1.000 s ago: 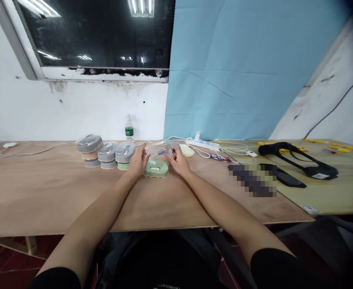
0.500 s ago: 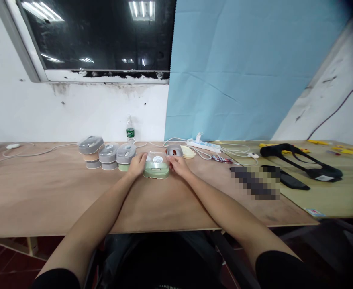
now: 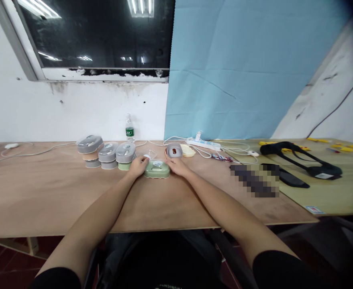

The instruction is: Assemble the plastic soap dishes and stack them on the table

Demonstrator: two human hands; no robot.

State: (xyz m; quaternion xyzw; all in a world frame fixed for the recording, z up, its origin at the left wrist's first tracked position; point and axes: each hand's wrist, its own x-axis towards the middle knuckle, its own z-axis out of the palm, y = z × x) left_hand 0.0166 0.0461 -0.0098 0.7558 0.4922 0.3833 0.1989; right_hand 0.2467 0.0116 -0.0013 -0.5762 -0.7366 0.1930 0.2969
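A light green lunch box (image 3: 157, 171) sits on the table in front of me, with a handle slot and a round label on its top. My left hand (image 3: 138, 166) is curled against its left end. At the right end, my right hand (image 3: 176, 165) is closed on the box, thumb and fingers at its edge. A clear plastic piece (image 3: 151, 153) shows just behind the box near my left fingertips; whether I touch it I cannot tell. Behind my right hand stands an uncovered box (image 3: 174, 151) with a grey inside and something reddish-brown in it.
Stacked lidded boxes stand to the left: a taller stack (image 3: 90, 144), a grey one (image 3: 108, 155) and a grey-and-green one (image 3: 125, 155). Behind are a water bottle (image 3: 129, 129) and a power strip (image 3: 203, 144) with cables. A cream lid (image 3: 188, 151) and black headgear (image 3: 303, 160) lie right.
The clear plastic with the label, raised between my hands before, has come down; the label now lies on the green box's top. My hands have moved slightly with it.
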